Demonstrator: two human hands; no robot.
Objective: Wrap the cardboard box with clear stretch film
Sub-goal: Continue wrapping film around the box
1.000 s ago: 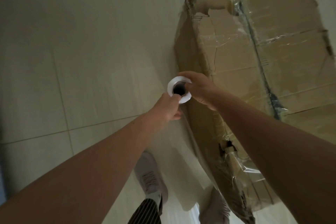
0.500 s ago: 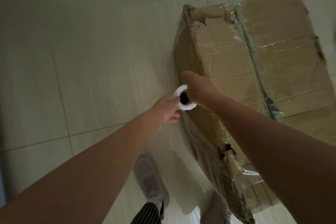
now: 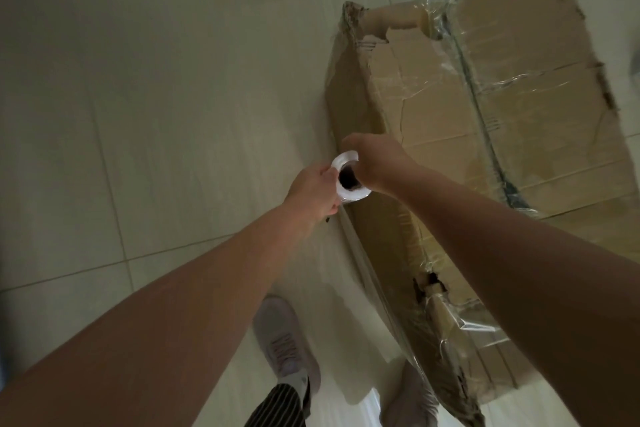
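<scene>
A large torn cardboard box (image 3: 519,121) stands on the tiled floor at the right, partly covered in clear film. Both hands hold a roll of stretch film (image 3: 348,180) upright at the box's left side; I look down into its dark core. My left hand (image 3: 317,192) grips the roll's left side and my right hand (image 3: 375,163) grips its right side. A sheet of clear film (image 3: 377,291) stretches from the roll back along the box's left face toward its near corner.
Pale tiled floor (image 3: 156,97) extends to the left and behind the box. My two feet in light sneakers (image 3: 287,347) stand near the box's near-left corner, with a striped trouser leg above one.
The roll and both hands have moved forward along the box's left side, drawing out more film. The view has shifted forward with them.
</scene>
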